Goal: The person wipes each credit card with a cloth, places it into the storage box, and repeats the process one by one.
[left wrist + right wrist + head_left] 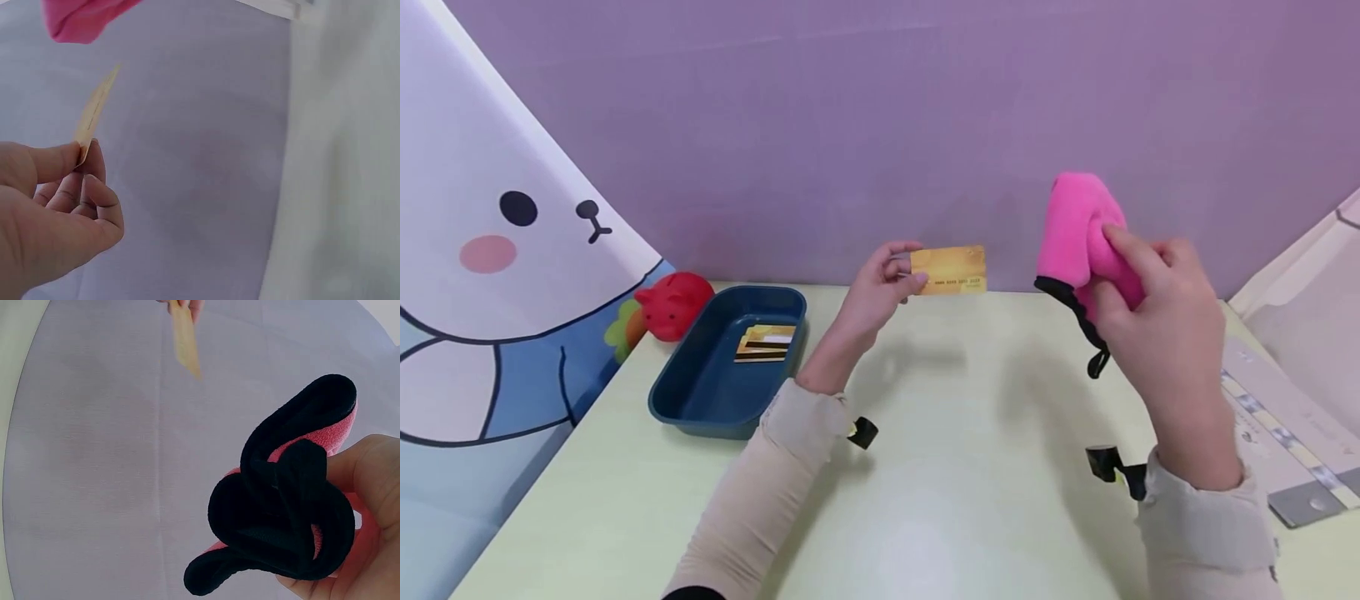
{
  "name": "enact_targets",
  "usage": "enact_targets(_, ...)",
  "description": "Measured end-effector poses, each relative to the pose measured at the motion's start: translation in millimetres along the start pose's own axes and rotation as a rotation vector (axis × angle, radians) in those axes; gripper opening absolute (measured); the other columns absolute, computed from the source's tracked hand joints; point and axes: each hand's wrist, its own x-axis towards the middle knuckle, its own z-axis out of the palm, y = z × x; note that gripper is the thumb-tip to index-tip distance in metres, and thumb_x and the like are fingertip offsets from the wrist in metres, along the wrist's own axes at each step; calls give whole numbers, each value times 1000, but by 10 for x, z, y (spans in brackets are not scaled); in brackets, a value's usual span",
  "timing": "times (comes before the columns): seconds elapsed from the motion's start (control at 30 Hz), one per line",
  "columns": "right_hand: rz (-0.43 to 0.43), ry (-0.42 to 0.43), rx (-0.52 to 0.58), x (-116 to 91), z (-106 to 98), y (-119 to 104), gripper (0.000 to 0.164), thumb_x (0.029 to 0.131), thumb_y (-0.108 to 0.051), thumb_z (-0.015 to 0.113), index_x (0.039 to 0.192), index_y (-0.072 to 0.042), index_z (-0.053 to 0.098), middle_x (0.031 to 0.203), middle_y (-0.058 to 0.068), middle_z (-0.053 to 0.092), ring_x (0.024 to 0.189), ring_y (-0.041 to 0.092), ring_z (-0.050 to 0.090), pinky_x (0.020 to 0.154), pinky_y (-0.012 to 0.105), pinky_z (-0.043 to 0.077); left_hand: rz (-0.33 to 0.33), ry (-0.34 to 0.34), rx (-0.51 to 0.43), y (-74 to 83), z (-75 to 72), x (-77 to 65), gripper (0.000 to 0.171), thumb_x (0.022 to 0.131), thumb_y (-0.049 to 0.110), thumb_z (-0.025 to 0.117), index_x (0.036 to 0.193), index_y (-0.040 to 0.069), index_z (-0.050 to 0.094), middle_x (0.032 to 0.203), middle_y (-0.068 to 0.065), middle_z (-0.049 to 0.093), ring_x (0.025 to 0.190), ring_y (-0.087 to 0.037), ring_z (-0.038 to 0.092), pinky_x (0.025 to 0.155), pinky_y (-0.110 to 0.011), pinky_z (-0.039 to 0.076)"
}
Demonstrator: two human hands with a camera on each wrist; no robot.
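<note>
A gold bank card (953,269) is pinched by its left end between the thumb and fingers of my left hand (874,292), raised above the table. In the left wrist view the card (97,112) appears nearly edge-on. My right hand (1172,325) grips a folded pink cloth (1078,229) with black edging and a small black loop, held up to the right of the card and apart from it. The right wrist view shows the cloth's black edge (281,519) bunched in folds. More gold cards (763,343) with dark stripes lie inside a dark blue tray (700,429).
Behind the tray, at the table's left rear, sits a red piggy bank (676,304). A flat grey-and-white box or folder (1292,417) lies at the right. The pale table (940,492) meets a purple backdrop (880,133) behind.
</note>
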Motion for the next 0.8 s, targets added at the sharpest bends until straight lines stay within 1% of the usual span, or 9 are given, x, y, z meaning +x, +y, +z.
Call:
enact_targets(0.1,4,-5,1,-17,17,-13,42,91,-13,62,134,-15,65,109,28,60,95,42,57,69,52,40,-9,27,-37,15,24,-12,41,97,11,65,137,15,54,90,5,68,86,-22,56,71,-27,42)
enact_targets(0.17,2,-4,8,-24,34,-17,42,91,-12,62,133,-15,66,109,28,60,96,42,57,70,53,40,-27,39,-55,16,39,-30,41,97,12,65,137,16,54,89,5,69,86,-23,57,71,-28,42)
enact_targets(0.3,-2,-4,20,-43,78,-17,43,90,-10,63,132,-16,67,109,26,61,96,42,58,72,54,40,-83,47,-59,-12,62,-71,40,97,11,65,136,15,55,89,4,69,83,-20,61,70,-28,41)
enact_targets(0.4,-12,-10,22,-51,106,-16,42,89,-9,64,131,-16,68,108,25,62,97,41,58,73,54,39,-121,47,-44,-45,79,-82,41,97,13,66,136,17,55,90,3,71,78,-14,65,67,-28,40)
enact_targets(0.5,-28,-15,20,-52,126,-21,42,89,-9,65,131,-15,68,107,25,62,96,41,58,73,54,39,-139,37,-35,-68,97,-78,39,97,14,66,134,19,57,92,2,72,76,-11,69,65,-27,38)
enact_targets(0.67,-38,-30,9,-55,145,-39,42,89,-9,65,130,-16,68,105,24,62,95,40,58,71,55,40,-158,10,-58,-62,126,-88,35,97,13,66,130,21,58,96,-1,73,73,-9,72,64,-27,36)
enact_targets(0.8,-49,-44,-5,-54,165,-51,42,89,-9,65,131,-16,68,106,24,62,95,41,58,71,56,41,-184,-5,-85,-52,134,-89,37,97,12,66,133,17,57,99,-3,73,72,-8,72,62,-24,35)
